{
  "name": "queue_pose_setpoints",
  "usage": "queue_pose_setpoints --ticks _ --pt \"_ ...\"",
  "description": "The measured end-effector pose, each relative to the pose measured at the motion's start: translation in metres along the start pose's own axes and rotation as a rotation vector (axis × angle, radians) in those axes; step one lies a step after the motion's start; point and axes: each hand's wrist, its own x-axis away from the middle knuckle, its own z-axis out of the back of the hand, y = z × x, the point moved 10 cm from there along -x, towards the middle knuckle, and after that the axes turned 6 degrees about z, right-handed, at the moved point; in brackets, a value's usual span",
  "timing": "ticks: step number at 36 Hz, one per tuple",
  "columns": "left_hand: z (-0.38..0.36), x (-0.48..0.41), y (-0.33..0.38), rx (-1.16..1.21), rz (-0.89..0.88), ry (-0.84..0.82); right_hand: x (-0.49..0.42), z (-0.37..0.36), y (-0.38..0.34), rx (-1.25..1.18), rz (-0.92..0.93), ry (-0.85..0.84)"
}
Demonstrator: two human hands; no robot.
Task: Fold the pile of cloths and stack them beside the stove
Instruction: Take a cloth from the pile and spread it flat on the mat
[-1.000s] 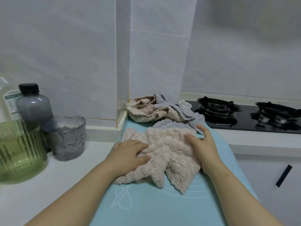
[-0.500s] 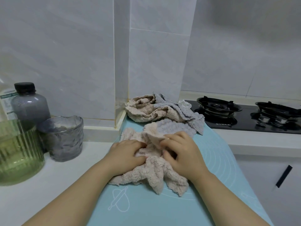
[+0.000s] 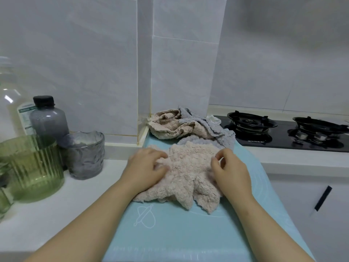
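Note:
A fluffy beige cloth (image 3: 186, 171) lies crumpled on the light blue mat (image 3: 170, 233). My left hand (image 3: 146, 167) presses on its left side with curled fingers. My right hand (image 3: 229, 169) sits on its right side, fingertips curled and pinching the fabric near the top edge. Behind it, a pile of beige and grey cloths (image 3: 185, 125) is heaped against the wall corner, with a grey cloth (image 3: 190, 140) partly under the beige one. The black gas stove (image 3: 283, 133) is to the right of the pile.
A grey glass cup (image 3: 85, 154), a green ribbed glass jar (image 3: 31, 167) and a grey bottle with a black cap (image 3: 48, 120) stand on the white counter at left. A tiled pillar rises behind the pile. White cabinet front with a black handle (image 3: 322, 198) is at lower right.
My right hand, which had come in over the middle of the cloth, has moved back to the right side, spreading the top fold outward. My left hand stays on the left side.

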Motion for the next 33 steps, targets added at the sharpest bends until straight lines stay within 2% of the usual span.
queue_pose_setpoints --ticks 3,5,7,9,13,16,19,22,25,28,33 --pt "0.043 0.021 0.000 0.180 0.045 0.313 0.016 -0.007 -0.016 -0.019 0.052 -0.153" --pt "0.049 0.039 -0.003 0.306 0.039 0.346 0.031 -0.008 -0.020 0.001 0.079 -0.212" --pt "0.040 0.053 0.004 0.281 -0.051 0.233 0.043 -0.003 -0.024 0.078 0.129 -0.219" --pt "0.025 0.064 0.015 0.159 -0.158 0.095 0.051 0.002 -0.030 0.109 0.183 -0.215" --pt "0.009 0.069 0.034 -0.005 -0.285 -0.030 0.057 -0.005 -0.039 0.065 0.232 -0.298" --pt "-0.003 0.066 0.031 -0.020 -0.265 -0.129 0.059 -0.018 -0.043 0.245 0.321 -0.343" --pt "-0.014 0.062 0.021 -0.119 -0.185 -0.177 0.058 -0.021 -0.038 0.270 0.286 -0.354" --pt "-0.012 0.058 0.020 -0.157 -0.171 -0.112 0.059 -0.017 -0.037 0.258 0.307 -0.319" --pt "-0.002 0.055 0.020 -0.078 -0.176 -0.029 0.057 -0.012 -0.033 0.188 0.272 -0.262" --pt "0.011 0.060 0.026 0.036 -0.259 0.070 0.053 -0.006 -0.026 0.117 0.260 -0.186" --pt "0.032 0.063 0.024 0.209 -0.188 0.195 0.050 0.020 -0.027 0.087 0.266 0.086"
